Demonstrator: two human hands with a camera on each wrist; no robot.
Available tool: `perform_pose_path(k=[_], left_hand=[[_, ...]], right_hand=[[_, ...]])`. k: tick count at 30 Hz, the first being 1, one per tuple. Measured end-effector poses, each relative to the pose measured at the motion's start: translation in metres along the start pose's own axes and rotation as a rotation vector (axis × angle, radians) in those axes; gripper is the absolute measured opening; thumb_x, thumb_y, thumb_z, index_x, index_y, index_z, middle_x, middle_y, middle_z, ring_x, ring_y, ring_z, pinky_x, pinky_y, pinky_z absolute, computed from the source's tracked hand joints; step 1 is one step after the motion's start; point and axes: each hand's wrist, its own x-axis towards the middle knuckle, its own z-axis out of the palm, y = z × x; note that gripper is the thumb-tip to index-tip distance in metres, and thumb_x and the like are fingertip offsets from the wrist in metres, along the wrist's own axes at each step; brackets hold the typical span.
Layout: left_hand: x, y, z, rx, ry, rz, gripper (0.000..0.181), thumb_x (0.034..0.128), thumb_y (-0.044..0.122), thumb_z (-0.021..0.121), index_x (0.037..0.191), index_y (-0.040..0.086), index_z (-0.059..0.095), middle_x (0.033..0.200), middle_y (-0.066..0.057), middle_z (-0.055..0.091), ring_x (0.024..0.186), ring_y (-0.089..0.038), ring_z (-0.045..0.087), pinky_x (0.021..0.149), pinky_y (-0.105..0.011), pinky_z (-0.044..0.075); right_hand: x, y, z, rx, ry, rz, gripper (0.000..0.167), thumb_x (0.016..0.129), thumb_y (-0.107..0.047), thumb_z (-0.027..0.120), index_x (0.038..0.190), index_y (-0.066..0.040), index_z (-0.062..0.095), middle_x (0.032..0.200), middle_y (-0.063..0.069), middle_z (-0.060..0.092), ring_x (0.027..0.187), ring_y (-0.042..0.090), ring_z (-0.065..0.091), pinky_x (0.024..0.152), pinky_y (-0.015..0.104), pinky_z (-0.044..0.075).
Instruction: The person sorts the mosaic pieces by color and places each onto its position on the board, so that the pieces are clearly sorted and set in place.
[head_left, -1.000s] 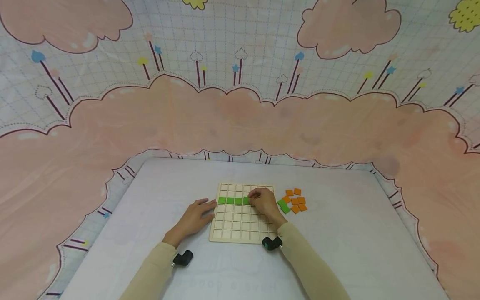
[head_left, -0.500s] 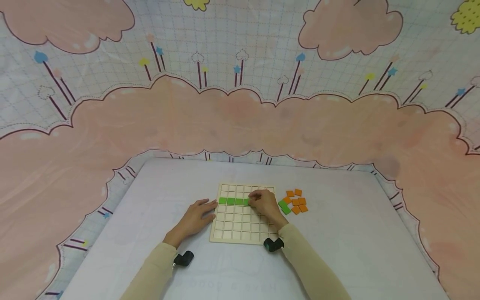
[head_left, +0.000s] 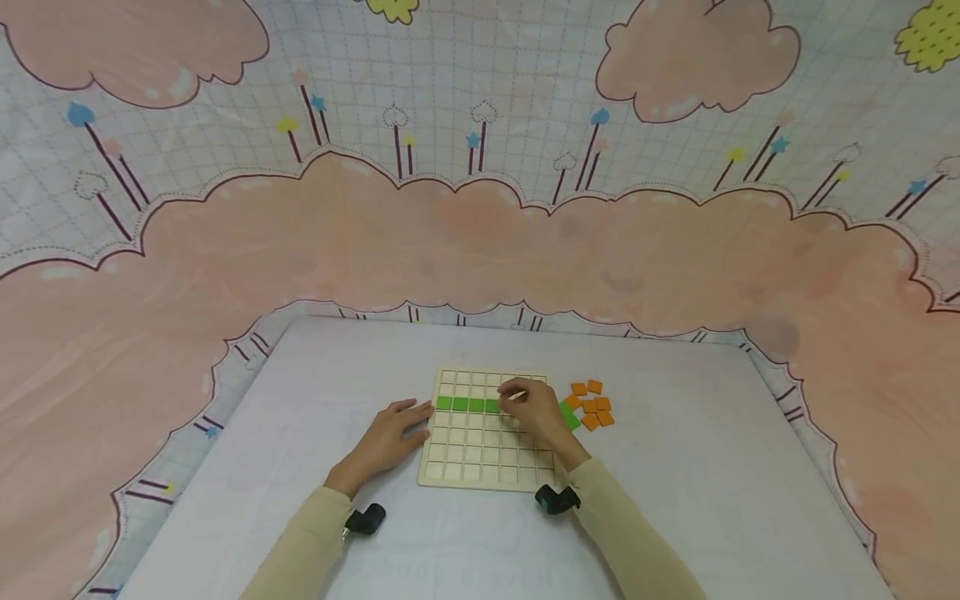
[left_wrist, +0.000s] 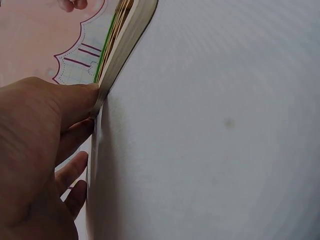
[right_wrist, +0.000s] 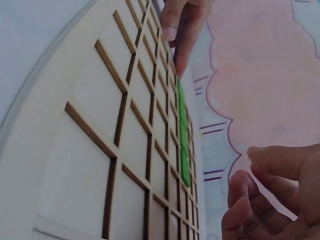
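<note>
A wooden grid board (head_left: 471, 475) lies on the white tabletop, with a row of green tiles (head_left: 461, 404) in one of its upper rows. My left hand (head_left: 386, 437) touches the board's left side; in the left wrist view its thumb and fingers (left_wrist: 97, 92) meet the board's edge (left_wrist: 117, 57). Over the board, just right of the green row, is my right hand (head_left: 536, 410), hiding part of the grid. The right wrist view shows this hand (right_wrist: 270, 195) with thumb and fingers bent and apart, nothing between them, beside the green tiles (right_wrist: 182, 120).
Right of the board lie several loose orange tiles (head_left: 590, 406) and loose green tiles (head_left: 570, 417), partly behind my right hand. A printed cloth with clouds (head_left: 480, 242) rises behind the white tabletop (head_left: 675, 433). Black wrist devices (head_left: 366, 520) sit at both sleeves.
My right wrist and forearm have shifted slightly right and toward me, and the right fingers have parted a little from the end of the green row. My left hand stays at the board's side.
</note>
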Motion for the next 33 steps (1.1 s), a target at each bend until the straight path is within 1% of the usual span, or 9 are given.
perform_pose_path(k=[4, 8, 15, 19, 23, 28, 33], left_hand=[[0.001, 0.0, 0.001, 0.001, 0.0, -0.005, 0.049, 0.095, 0.026, 0.065, 0.141, 0.014, 0.054, 0.152, 0.001, 0.048, 0.144, -0.034, 0.036, 0.114, -0.06, 0.033], [0.001, -0.001, 0.003, 0.003, -0.001, -0.003, 0.049, 0.0951, 0.026, 0.065, 0.142, 0.015, 0.054, 0.152, 0.001, 0.048, 0.144, -0.033, 0.036, 0.114, -0.06, 0.033], [0.002, 0.0, 0.003, 0.011, -0.005, 0.008, 0.049, 0.0955, 0.027, 0.064, 0.142, 0.014, 0.053, 0.152, 0.0, 0.048, 0.144, -0.034, 0.036, 0.114, -0.061, 0.032], [0.001, -0.001, 0.0, 0.022, -0.006, 0.015, 0.049, 0.0957, 0.027, 0.064, 0.141, 0.013, 0.054, 0.151, -0.001, 0.049, 0.144, -0.035, 0.036, 0.114, -0.061, 0.032], [0.0, -0.002, -0.001, 0.02, -0.012, 0.018, 0.049, 0.0958, 0.027, 0.064, 0.141, 0.013, 0.054, 0.151, -0.001, 0.049, 0.144, -0.035, 0.036, 0.114, -0.062, 0.032], [0.001, -0.005, 0.0, 0.033, 0.0, 0.031, 0.049, 0.0957, 0.027, 0.064, 0.141, 0.012, 0.054, 0.151, -0.002, 0.049, 0.143, -0.035, 0.037, 0.114, -0.062, 0.032], [0.001, -0.004, 0.002, 0.022, -0.002, 0.04, 0.049, 0.0955, 0.026, 0.064, 0.141, 0.011, 0.054, 0.151, -0.002, 0.049, 0.143, -0.035, 0.037, 0.114, -0.061, 0.031]], right_hand=[[-0.005, -0.002, -0.006, -0.009, 0.01, -0.019, 0.019, 0.089, -0.014, 0.072, 0.107, -0.007, 0.072, 0.099, 0.006, 0.072, 0.08, 0.014, 0.067, 0.067, 0.027, 0.056], [-0.01, -0.005, -0.014, -0.027, 0.033, -0.011, 0.019, 0.089, -0.017, 0.072, 0.107, -0.009, 0.073, 0.099, 0.003, 0.071, 0.081, 0.014, 0.065, 0.067, 0.026, 0.055], [-0.02, -0.008, -0.029, -0.033, 0.08, 0.025, 0.02, 0.088, -0.015, 0.074, 0.106, -0.008, 0.073, 0.097, 0.003, 0.071, 0.083, 0.017, 0.064, 0.066, 0.027, 0.053], [-0.022, 0.0, -0.032, -0.027, 0.103, 0.051, 0.02, 0.088, -0.014, 0.074, 0.106, -0.006, 0.072, 0.096, 0.004, 0.071, 0.08, 0.015, 0.063, 0.065, 0.025, 0.052], [-0.026, 0.01, -0.037, -0.03, 0.129, 0.088, 0.019, 0.087, -0.014, 0.075, 0.104, -0.007, 0.073, 0.095, 0.005, 0.072, 0.078, 0.014, 0.064, 0.064, 0.024, 0.051], [-0.029, 0.019, -0.046, -0.083, 0.138, 0.113, 0.021, 0.088, -0.017, 0.073, 0.107, -0.01, 0.072, 0.1, 0.005, 0.071, 0.083, 0.016, 0.065, 0.066, 0.023, 0.051], [-0.035, 0.024, -0.058, -0.124, 0.169, 0.134, 0.019, 0.086, -0.016, 0.073, 0.105, -0.011, 0.072, 0.101, 0.006, 0.072, 0.085, 0.018, 0.065, 0.067, 0.024, 0.05]])
